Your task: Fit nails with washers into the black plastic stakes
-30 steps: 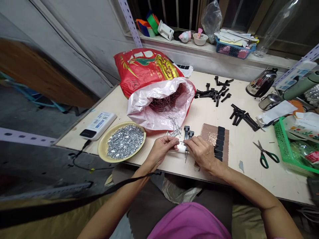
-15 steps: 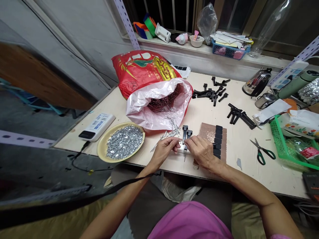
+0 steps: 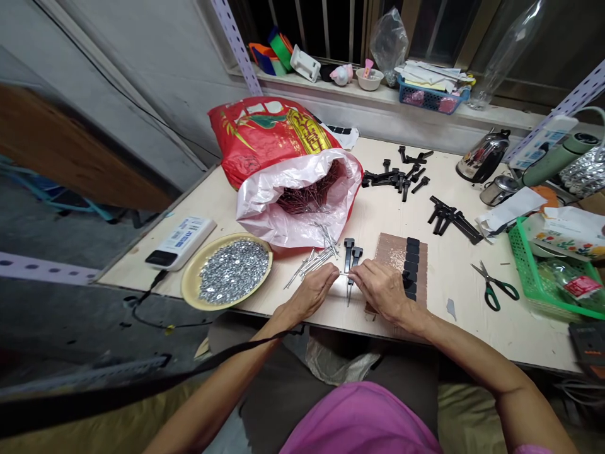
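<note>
Thin metal pin (image 3: 344,273) is gripped by fingertips of left hand (image 3: 312,292) and right hand (image 3: 382,289), just below frame centre. 2 black pieces (image 3: 348,247) are laid beside it, loose pins (image 3: 317,260) left of them

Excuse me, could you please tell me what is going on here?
The person's left hand and right hand hold a thin metal rod between them, over the near side of the table. Two black pieces lie there too. Loose rods lie by the open mouth of a red bag. A bowl of small metal discs is at the left, and a brown board lies by the right hand.
</note>
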{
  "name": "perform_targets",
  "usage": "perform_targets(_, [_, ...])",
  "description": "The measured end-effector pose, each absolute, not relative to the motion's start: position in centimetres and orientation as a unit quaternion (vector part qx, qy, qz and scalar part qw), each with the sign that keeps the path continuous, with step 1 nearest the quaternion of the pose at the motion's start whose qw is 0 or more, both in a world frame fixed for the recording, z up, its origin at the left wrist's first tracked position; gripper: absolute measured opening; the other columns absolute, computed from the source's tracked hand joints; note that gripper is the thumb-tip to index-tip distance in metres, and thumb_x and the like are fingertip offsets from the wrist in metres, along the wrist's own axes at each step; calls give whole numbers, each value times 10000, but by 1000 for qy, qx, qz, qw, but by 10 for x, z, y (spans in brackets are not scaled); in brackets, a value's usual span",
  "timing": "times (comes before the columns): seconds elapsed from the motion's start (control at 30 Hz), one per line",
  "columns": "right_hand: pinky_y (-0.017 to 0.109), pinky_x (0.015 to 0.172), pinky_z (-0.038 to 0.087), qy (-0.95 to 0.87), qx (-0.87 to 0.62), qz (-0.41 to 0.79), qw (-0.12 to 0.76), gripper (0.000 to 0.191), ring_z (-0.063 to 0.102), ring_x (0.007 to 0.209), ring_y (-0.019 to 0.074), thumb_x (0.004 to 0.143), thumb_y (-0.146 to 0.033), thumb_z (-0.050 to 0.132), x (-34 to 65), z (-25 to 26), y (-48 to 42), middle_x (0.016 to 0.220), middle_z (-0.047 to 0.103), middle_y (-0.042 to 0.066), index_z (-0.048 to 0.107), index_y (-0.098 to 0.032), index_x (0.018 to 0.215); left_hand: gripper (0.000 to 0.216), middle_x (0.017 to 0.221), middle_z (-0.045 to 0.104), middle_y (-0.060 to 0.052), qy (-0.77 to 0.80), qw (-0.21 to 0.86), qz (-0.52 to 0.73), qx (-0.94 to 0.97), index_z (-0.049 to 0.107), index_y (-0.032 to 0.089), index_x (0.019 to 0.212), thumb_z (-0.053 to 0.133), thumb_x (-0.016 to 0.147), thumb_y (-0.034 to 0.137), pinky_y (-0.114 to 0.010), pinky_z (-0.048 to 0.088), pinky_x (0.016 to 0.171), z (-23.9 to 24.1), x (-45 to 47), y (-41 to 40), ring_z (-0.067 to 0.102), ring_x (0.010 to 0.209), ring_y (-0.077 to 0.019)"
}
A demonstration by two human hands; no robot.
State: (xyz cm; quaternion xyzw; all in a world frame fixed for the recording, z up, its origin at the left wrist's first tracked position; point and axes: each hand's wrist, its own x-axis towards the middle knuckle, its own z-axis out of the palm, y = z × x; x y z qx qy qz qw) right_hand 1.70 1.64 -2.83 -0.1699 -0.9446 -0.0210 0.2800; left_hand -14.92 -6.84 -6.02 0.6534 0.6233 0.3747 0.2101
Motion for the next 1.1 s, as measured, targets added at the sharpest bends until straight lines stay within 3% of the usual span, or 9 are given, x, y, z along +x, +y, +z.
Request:
perform_targets(0.2, [259,604,334,-942,-159,-14,296,270,544,664,124,989,-280,423,18,-32,17,710,633,11,620,-182,833,306,702,509,16,624,257,364,642,482,218,798,261,957,358,-255,400,630,-58,-148,-67,450,625,-137])
perform_targets(0.43, [270,585,302,-953,-157,-37,256,304,522,641,126,991,-278,416,20,-37,19,657,588,10,605,-182,773,305,701,491,14,621,283,352,640,488,219,777,285,947,372,-265,399,656,-58,-147,-66,434,643,-145])
perform_targets(0.6, [270,601,317,-959,-143,-34,241,227,538,690,135,984,-199,412,23,-35,20,744,623,23,619,-185,890,320,659,423,36,626,323,350,618,426,225,717,278,939,401,-257,385,635,-56,-149,-65,396,617,-137])
perform_targets(0.8, [281,578,297,-956,-138,-62,250,342,502,620,136,1000,-259,380,21,-38,21,637,575,14,594,-180,744,324,665,427,34,610,338,352,625,416,228,720,276,926,434,-260,374,638,-58,-149,-65,391,624,-138])
perform_targets(1.1, [280,579,293,-964,-119,-77,224,289,510,632,138,988,-194,396,22,-34,19,652,597,11,602,-182,785,318,662,410,39,603,360,357,616,375,232,706,271,912,452,-259,364,636,-60,-148,-67,382,626,-135])
